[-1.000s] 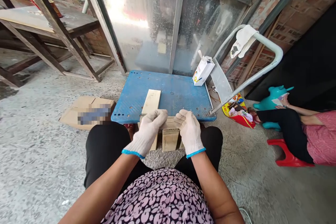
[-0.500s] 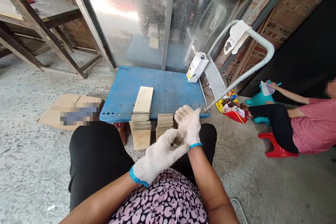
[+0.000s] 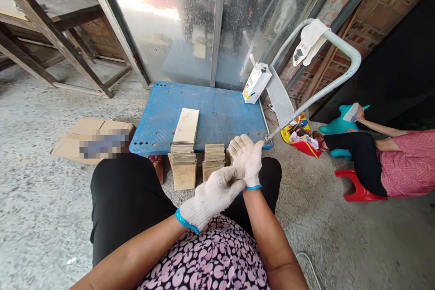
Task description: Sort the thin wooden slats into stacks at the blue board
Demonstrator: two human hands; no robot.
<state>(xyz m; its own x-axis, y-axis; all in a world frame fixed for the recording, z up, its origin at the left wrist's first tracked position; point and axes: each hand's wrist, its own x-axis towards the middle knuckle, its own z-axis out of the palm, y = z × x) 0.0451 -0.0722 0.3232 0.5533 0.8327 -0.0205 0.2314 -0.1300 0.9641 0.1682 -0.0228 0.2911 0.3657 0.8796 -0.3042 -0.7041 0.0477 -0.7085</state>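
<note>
Both my hands wear white knit gloves with blue cuffs. My right hand [image 3: 246, 158] is held up over my right knee with its fingers stretched upward, holding nothing. My left hand [image 3: 212, 197] is closed, pinching the right glove at its wrist. Just beyond the hands, stacks of thin wooden boards [image 3: 183, 156] stand on the floor against the near edge of a blue platform trolley [image 3: 224, 115]. A second stack [image 3: 214, 156] stands right of the first. One single board [image 3: 186, 125] lies flat on the trolley deck.
A flattened cardboard box [image 3: 73, 140] lies left of the trolley. A white paper bag [image 3: 256, 84] and the trolley's white handle [image 3: 343, 45], with a glove draped on it, are at the right. Another person [image 3: 401, 158] sits on a red stool [image 3: 356, 188]. A wooden table frame [image 3: 50, 18] stands far left.
My hands left the board stacks and drew back toward my lap. My left hand crossed over and took hold of the right glove at the wrist; the right fingers straightened.
</note>
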